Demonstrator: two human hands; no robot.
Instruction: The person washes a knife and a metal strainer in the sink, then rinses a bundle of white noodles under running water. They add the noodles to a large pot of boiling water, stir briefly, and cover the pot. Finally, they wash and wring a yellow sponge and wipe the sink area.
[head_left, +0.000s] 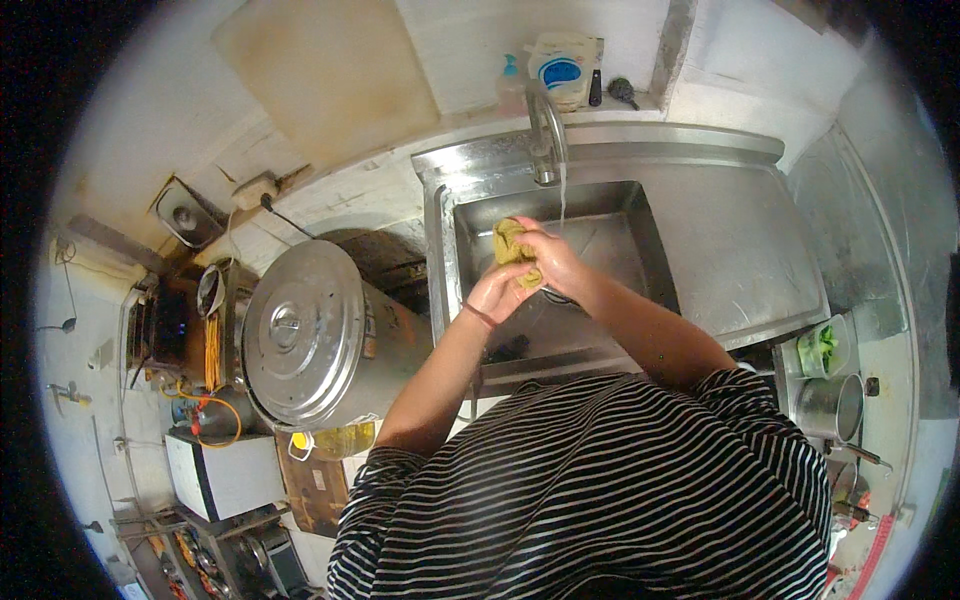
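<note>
Both of my hands grip a bunched yellow-green cloth (510, 244) above the basin of a stainless steel sink (656, 262). My left hand (501, 291) has hold of its lower end, palm turned up. From the right, my right hand (551, 255) wraps its fingers over the upper part. The skin of both hands looks wet. A thin stream of water (563, 199) runs from the metal faucet (551, 135) and falls just beyond my right hand. Part of a dark, curved thing in the basin shows below my hands, too covered to identify.
Left of the sink stands a large lidded metal pot (300, 337). A pump bottle (510, 82), a white pouch (564, 71) and a scourer (622, 91) sit on the ledge behind the faucet. At right are a container of greens (823, 349) and a metal pot (832, 409).
</note>
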